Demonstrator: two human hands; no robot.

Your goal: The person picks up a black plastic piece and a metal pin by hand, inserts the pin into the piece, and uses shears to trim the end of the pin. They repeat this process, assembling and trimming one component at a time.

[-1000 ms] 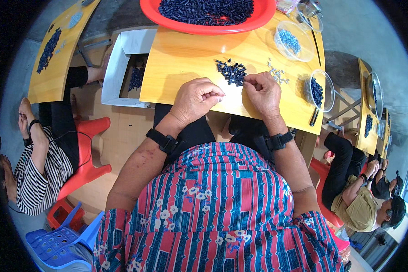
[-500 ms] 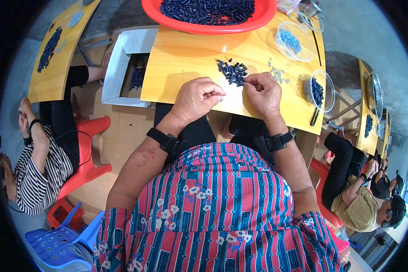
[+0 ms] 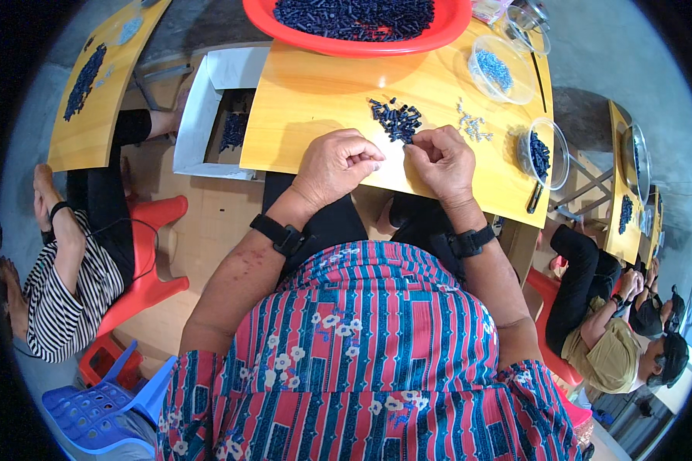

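Note:
My left hand (image 3: 335, 163) is over the front edge of the yellow table (image 3: 300, 100), thumb and fingertips pressed together. Whatever lies in that pinch is too small to make out. To its right, my right hand (image 3: 444, 163) is closed in a pinch too, its fingertips at the near edge of a small pile of short dark tubular pieces (image 3: 396, 119). A dark piece seems to be at those fingertips, but the fingers partly hide it. Small clear, silvery pieces (image 3: 475, 123) lie scattered just beyond my right hand.
A red basin (image 3: 354, 48) of dark pieces stands at the back. On the right are a clear tub of bluish pieces (image 3: 494, 71), a clear bowl of dark pieces (image 3: 540, 155) and a black-handled tool (image 3: 534, 197). A white box (image 3: 200, 115) adjoins the table's left. People sit at side tables.
My right hand has shifted slightly left, its fingertips now nearer the pile's edge and my left hand. The left hand is almost unmoved.

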